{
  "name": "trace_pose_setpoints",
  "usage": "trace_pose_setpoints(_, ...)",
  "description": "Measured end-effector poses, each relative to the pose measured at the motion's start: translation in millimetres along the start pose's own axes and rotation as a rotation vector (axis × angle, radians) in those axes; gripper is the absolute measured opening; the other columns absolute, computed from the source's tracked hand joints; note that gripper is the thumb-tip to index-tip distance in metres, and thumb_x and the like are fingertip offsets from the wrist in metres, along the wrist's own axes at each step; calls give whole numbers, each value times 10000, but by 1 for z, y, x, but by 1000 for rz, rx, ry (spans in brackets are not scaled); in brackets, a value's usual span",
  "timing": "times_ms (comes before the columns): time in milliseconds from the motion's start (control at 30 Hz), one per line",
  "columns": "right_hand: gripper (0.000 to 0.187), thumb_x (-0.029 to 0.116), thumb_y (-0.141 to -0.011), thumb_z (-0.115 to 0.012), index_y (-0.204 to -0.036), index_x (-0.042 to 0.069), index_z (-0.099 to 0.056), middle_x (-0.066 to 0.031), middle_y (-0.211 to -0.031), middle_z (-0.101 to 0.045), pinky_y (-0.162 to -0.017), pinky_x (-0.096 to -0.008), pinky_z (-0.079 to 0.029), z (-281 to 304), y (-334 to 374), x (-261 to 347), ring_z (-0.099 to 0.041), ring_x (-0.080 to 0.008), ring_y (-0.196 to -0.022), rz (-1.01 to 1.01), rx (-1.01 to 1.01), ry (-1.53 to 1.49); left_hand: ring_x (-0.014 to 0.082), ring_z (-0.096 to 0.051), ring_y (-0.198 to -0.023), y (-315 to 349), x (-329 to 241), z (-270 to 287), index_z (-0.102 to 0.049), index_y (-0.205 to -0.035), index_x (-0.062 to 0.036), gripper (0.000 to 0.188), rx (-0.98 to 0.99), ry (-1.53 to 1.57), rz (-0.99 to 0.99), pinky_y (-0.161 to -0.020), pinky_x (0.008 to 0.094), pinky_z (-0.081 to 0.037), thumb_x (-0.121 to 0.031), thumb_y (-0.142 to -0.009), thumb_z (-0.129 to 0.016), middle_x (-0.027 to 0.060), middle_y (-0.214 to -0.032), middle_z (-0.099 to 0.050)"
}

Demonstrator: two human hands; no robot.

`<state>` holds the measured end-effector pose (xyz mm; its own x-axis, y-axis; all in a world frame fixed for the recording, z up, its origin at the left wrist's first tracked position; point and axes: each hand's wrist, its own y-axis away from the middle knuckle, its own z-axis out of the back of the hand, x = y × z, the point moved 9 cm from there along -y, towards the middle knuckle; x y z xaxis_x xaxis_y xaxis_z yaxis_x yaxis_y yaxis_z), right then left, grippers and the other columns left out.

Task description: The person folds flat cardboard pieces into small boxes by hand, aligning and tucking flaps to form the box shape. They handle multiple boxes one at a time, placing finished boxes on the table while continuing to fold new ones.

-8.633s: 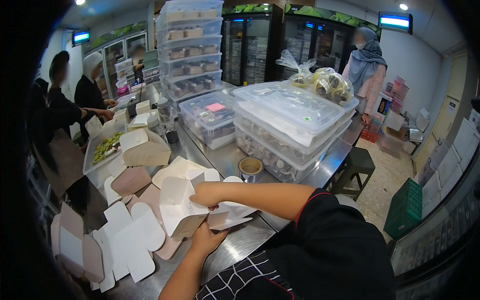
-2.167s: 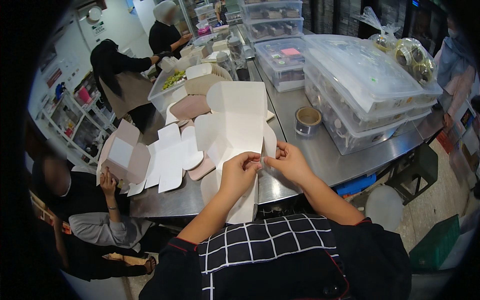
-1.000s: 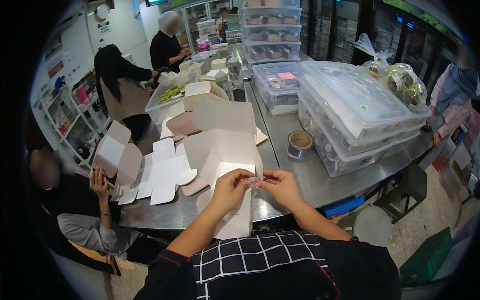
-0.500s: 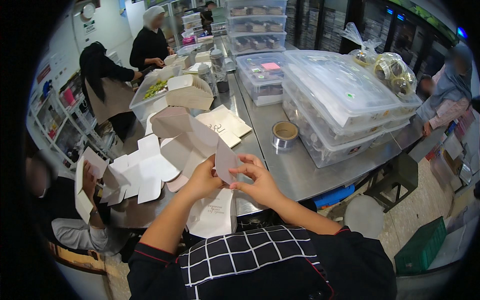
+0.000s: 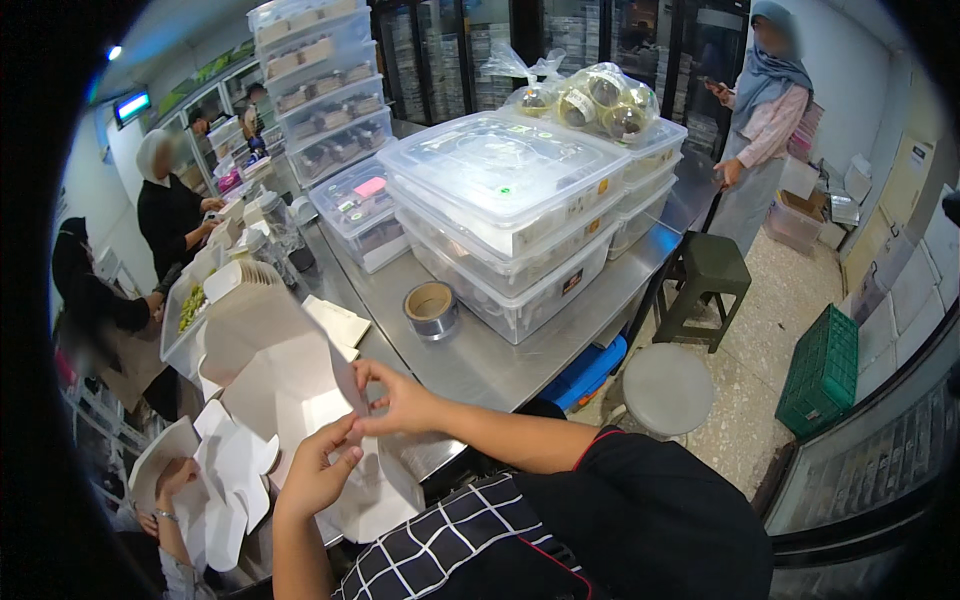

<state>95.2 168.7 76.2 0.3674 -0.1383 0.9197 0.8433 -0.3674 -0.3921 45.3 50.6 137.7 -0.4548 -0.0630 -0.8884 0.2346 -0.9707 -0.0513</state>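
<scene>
A partly folded white cardboard box [image 5: 262, 375] lies on the steel table in front of me, its tall walls standing up and its pale inside showing. Both my hands meet at one of its corners. My left hand [image 5: 318, 468] pinches the card edge from the near side. With bent fingers and thumb, my right hand [image 5: 400, 400] grips the upright flap just beside it. The box's lower panel reaches toward my checked apron. At the left, a co-worker's hand [image 5: 178, 478] holds another white carton [image 5: 215, 500].
A roll of tape [image 5: 431, 310] stands beyond my right hand. Large clear lidded bins [image 5: 500, 180] are stacked behind it, with a bag of round containers [image 5: 605, 100] on top. Box blanks [image 5: 245, 278] are stacked at the left. Stools [image 5: 668, 388] and a green crate [image 5: 818, 370] are at the right.
My view has turned to the right, so the table and bins appear further left. Both hands keep hold of the box, now tilted so more of its inside shows.
</scene>
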Motion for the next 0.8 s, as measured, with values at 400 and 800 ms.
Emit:
trace_pose_setpoints(400,650,384,-896,-582,-1408,44,-371,-170,-1312,-533,-993,-402,-462,44,-11,-40,-558,-279,-1165,-423,-103,-880,238,-417,-1273,-2,83,124,-269,-1477,-126,852,-413,528,33,-1031,435,-357,-450,-813,-693,105,-1457,-371)
trace_pose_setpoints(800,459,305,-896,-666,-1235,13,-560,-89,-1103,-655,-827,-315,-519,65,-16,-52,-647,-180,-928,-471,-80,-120,292,-300,-1356,-70,96,71,-41,-1528,-133,1142,-299,420,-163,-1095,411,-290,-149,-660,-784,165,-1445,-320)
